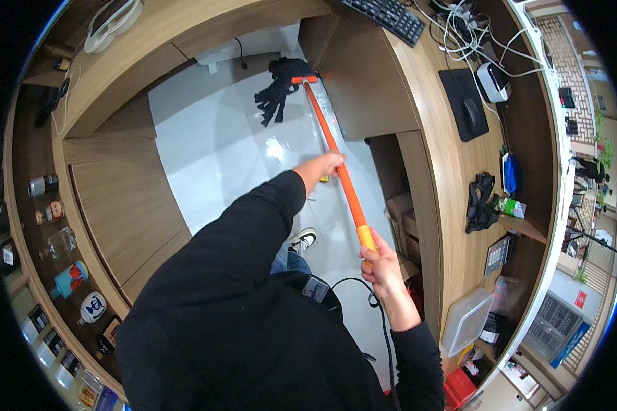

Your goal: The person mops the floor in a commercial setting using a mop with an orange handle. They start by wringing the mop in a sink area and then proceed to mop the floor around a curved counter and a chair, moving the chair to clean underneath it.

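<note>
A mop with an orange handle (pixel 330 134) slants across the floor in front of me. Its black strip head (pixel 280 87) rests on the pale glossy tiles (pixel 221 133), close to the wooden side panel at the far end. Partway down the handle, my left hand (pixel 332 162) is closed around the orange shaft. My right hand (pixel 383 264) grips the yellow end section (pixel 366 239) of the handle, nearer my body. One of my shoes (pixel 304 239) shows on the floor below my left arm.
Wooden cabinets (pixel 128 200) flank the floor on the left, and a wooden counter (pixel 450 164) on the right. A keyboard (pixel 385 18), tangled white cables (pixel 463 31) and a mouse (pixel 470 113) lie on that counter. Several bottles (pixel 72 277) line the left shelf. A black cable (pixel 385 334) hangs beside me.
</note>
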Tool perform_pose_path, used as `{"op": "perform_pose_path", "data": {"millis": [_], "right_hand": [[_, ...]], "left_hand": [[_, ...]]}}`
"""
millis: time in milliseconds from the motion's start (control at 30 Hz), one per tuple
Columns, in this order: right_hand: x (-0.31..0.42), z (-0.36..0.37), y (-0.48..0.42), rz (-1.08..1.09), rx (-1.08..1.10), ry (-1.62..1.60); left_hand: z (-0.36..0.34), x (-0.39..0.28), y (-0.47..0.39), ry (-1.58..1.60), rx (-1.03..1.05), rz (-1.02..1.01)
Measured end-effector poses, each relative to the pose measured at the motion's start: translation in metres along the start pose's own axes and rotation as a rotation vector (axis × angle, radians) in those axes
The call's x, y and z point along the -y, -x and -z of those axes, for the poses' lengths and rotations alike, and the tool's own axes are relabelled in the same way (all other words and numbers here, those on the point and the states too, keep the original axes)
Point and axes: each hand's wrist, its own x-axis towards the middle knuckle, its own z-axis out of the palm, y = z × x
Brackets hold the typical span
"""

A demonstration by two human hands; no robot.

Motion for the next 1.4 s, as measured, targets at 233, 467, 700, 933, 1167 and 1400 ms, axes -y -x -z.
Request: {"op": "perform_pose_path", "data": {"millis": [233,467,700,933,1167,1400], "right_hand": [[-0.006,0.033,0.042,-0.055,0.015,-0.317],[-0.041,0.072,0.123,-0.124,-0.085,-0.435],[-0.095,0.105,0.222,-0.212,-0.206,-0.584],[-0.145,0.114,0.317,-0.269,-0.392,-0.705],[-0.140,0.098,0.390,-0.298,-0.515,-0.442],[-0.089,0.120,0.427,-0.271,-0.415,0.100]], "left_hand": [[-0.025,0.024,-0.009,-0.072,-0.075,0.028],[-0.075,0.123,0.011,-0.323,0.050,0.198],[-0.135,0.238,0.081,-0.513,0.054,0.490],[-0.184,0.340,0.173,-0.781,0.264,0.706],[-0.225,0.483,0.180,-0.890,0.536,1.029],[-0.259,0.375,0.255,-0.500,0.471,0.958]]}}
